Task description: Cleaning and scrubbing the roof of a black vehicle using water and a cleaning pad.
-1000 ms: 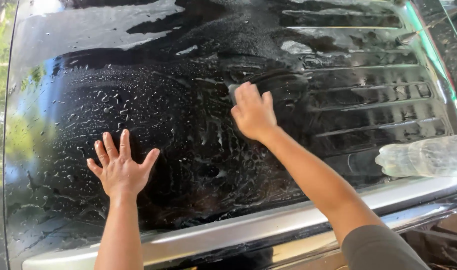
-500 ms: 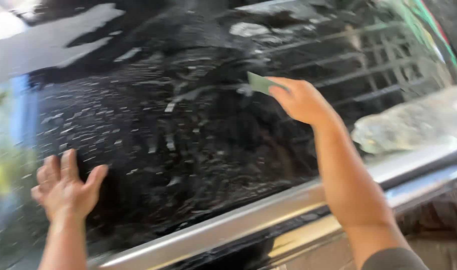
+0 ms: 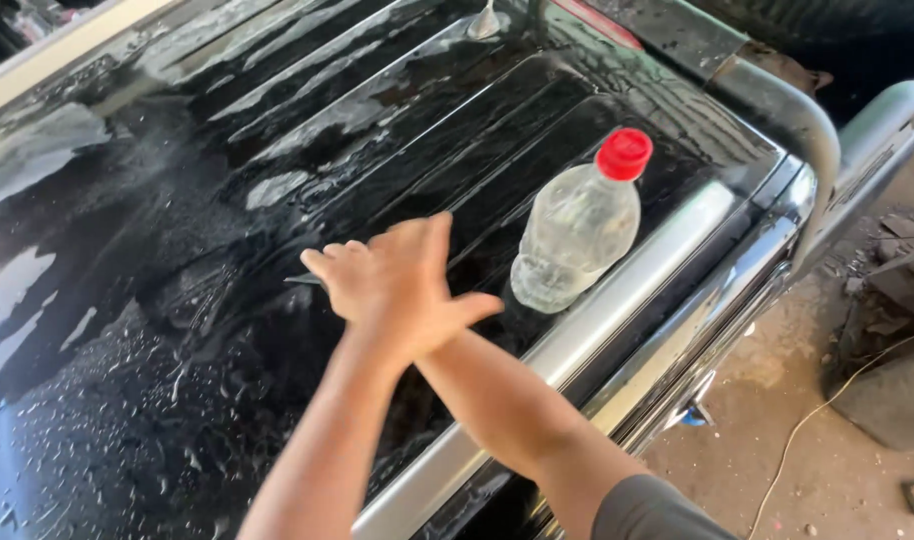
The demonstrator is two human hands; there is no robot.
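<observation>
My two arms cross over a wet black glass panel covered in water drops and soapy streaks. My left hand lies flat with thumb spread, on top of my right hand, so only a few right fingers show. A thin edge of a small flat scraper pokes out to the left of those fingers, pressed to the glass. A clear plastic bottle with a red cap lies on the panel just right of my hands, not touched.
A chrome trim strip runs along the panel's near edge. A curved metal bar rises at the upper right. Beyond it is dirt ground with a thin cable and dark debris.
The view has swung right, so the bottle is now central. My right hand slid the scraper across the glass. My left hand left its spot at the left and now covers the right hand.
</observation>
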